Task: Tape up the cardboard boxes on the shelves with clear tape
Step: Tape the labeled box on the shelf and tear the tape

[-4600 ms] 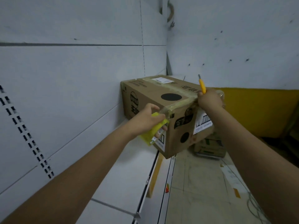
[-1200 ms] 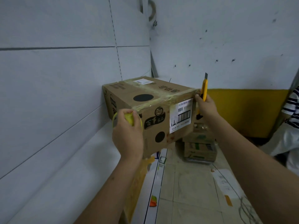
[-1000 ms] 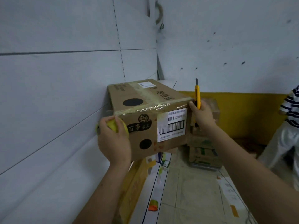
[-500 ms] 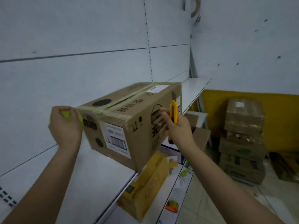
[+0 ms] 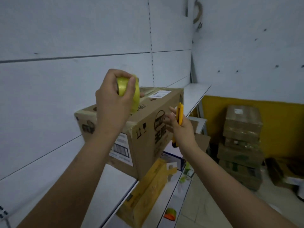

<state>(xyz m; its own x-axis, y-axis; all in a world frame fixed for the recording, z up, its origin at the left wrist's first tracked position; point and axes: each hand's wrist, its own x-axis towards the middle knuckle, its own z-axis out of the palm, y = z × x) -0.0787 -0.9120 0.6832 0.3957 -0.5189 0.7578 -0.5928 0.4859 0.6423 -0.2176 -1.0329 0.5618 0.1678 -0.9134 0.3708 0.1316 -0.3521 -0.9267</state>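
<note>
A brown cardboard box (image 5: 144,129) with black print and white labels lies on the white upper shelf (image 5: 98,186), one corner past the shelf's front edge. Clear tape runs along its top seam. My left hand (image 5: 113,102) grips a yellowish roll of clear tape (image 5: 130,91) above the box's top, near its front end. My right hand (image 5: 182,127) holds a yellow utility knife (image 5: 179,116) and touches the box's right side face.
A yellow carton (image 5: 148,193) sits on the lower shelf under the box, with a blue-and-white box (image 5: 174,155) behind it. A tape roll (image 5: 170,214) lies lower down. Stacked taped cartons (image 5: 241,145) stand on the floor against the yellow wall at right.
My left hand has lifted the tape roll from behind the box's left end up over its top. The right hand with the knife stays on the box's right side.
</note>
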